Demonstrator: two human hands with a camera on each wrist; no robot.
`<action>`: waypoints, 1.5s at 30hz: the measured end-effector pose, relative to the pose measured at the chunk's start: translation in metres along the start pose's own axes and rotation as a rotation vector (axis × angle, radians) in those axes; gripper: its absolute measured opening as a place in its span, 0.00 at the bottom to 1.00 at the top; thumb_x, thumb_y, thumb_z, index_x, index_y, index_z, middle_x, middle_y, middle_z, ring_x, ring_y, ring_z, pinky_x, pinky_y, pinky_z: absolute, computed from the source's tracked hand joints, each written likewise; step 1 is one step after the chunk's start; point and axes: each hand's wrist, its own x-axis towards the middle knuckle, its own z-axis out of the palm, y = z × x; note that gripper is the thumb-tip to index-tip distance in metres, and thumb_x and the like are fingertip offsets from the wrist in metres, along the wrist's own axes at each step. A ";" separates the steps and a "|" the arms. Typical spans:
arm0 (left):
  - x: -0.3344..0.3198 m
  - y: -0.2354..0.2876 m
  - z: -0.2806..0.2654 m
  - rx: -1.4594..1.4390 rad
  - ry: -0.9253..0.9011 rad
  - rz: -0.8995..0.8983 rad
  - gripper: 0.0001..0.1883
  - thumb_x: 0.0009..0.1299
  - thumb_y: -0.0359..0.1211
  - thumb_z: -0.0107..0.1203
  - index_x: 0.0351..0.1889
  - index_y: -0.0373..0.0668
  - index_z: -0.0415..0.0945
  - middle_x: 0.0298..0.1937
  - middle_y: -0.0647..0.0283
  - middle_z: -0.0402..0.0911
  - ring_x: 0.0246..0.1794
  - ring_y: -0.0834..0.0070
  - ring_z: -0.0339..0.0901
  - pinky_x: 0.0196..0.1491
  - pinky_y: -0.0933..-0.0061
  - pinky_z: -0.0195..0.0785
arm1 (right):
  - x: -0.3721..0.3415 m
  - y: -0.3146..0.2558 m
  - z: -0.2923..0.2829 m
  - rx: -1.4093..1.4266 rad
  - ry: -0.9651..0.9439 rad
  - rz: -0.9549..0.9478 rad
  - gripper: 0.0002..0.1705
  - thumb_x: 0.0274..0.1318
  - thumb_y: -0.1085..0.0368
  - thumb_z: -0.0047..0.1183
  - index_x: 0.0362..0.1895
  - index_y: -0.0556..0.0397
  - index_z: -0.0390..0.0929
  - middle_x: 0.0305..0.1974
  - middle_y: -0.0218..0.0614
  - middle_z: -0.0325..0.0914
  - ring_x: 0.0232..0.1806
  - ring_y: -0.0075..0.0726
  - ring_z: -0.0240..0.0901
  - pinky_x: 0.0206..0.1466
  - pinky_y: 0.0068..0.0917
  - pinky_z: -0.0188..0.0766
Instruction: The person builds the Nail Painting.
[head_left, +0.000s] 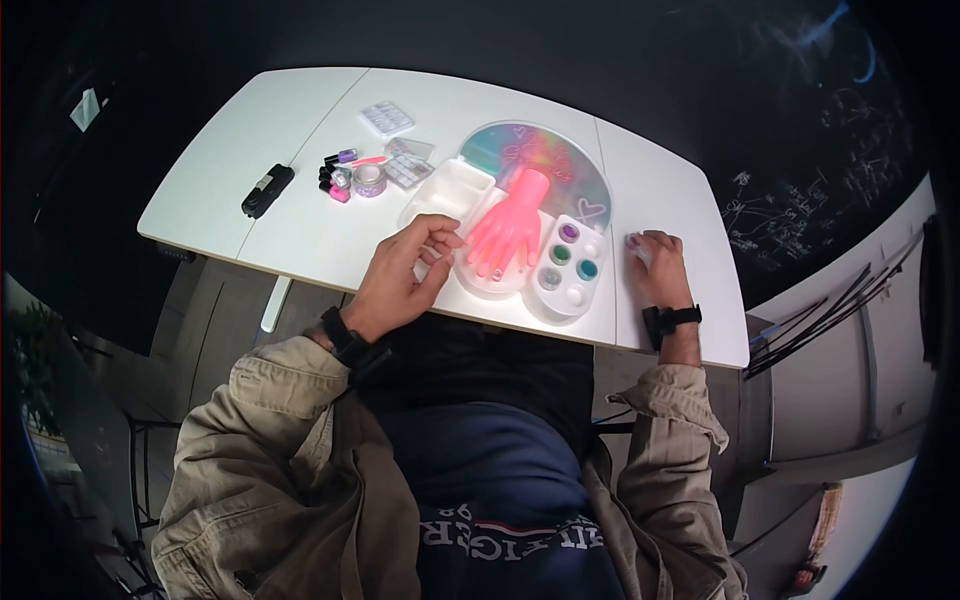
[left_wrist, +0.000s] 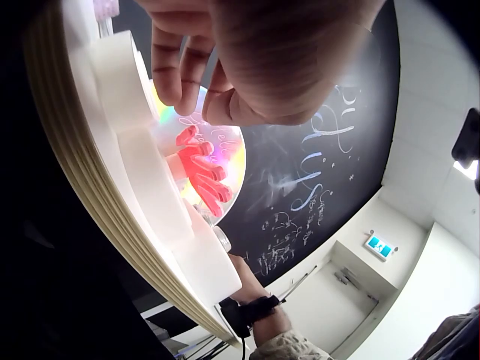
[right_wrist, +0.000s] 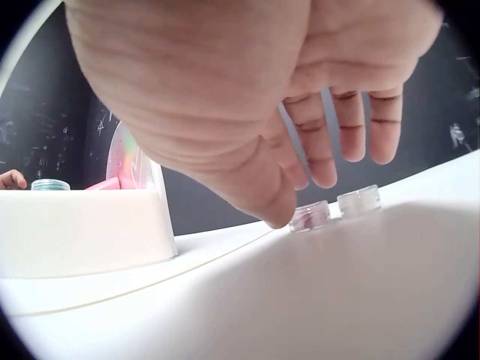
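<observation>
My right hand [head_left: 662, 268] reaches down at the right side of the table. In the right wrist view its thumb tip is right at a small clear jar of pinkish glitter [right_wrist: 310, 217], with the fingers extended above and behind. A second small jar with pale contents [right_wrist: 360, 201] stands beside it. My left hand [head_left: 405, 275] hovers with loosely bent fingers, holding nothing, just left of a bright pink model hand [head_left: 508, 230]. That model hand lies palm down, fingers toward me, on a white stand. Next to it, a white holder [head_left: 547, 305] carries several small jars of purple, green, teal and silver.
An iridescent round-topped panel [head_left: 590, 185] rises behind the model hand. A white compartment tray [head_left: 420, 205] adjoins on the left. Farther left are nail polish bottles [head_left: 347, 156], a glitter tape roll [head_left: 370, 182], clear cases [head_left: 387, 118] and a black device [head_left: 268, 191].
</observation>
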 end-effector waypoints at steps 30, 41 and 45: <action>0.000 -0.003 0.000 -0.008 0.001 0.002 0.23 0.77 0.21 0.65 0.69 0.38 0.77 0.54 0.58 0.92 0.52 0.72 0.89 0.52 0.71 0.80 | 0.025 -0.095 -0.040 0.296 0.003 -0.096 0.08 0.61 0.64 0.78 0.41 0.50 0.95 0.42 0.39 0.94 0.48 0.53 0.87 0.56 0.46 0.83; 0.000 -0.001 0.000 0.003 -0.001 -0.005 0.21 0.78 0.22 0.65 0.69 0.38 0.77 0.54 0.59 0.92 0.52 0.72 0.89 0.53 0.71 0.80 | 0.020 -0.090 -0.047 0.346 -0.032 -0.117 0.08 0.62 0.69 0.73 0.46 0.52 0.95 0.47 0.43 0.92 0.52 0.54 0.86 0.60 0.46 0.83; -0.001 -0.001 -0.001 0.006 0.001 0.000 0.22 0.78 0.22 0.65 0.69 0.38 0.77 0.54 0.58 0.92 0.52 0.72 0.89 0.53 0.71 0.80 | 0.016 -0.064 -0.044 0.279 0.003 -0.077 0.14 0.60 0.77 0.66 0.50 0.53 0.92 0.47 0.44 0.90 0.48 0.51 0.87 0.51 0.41 0.84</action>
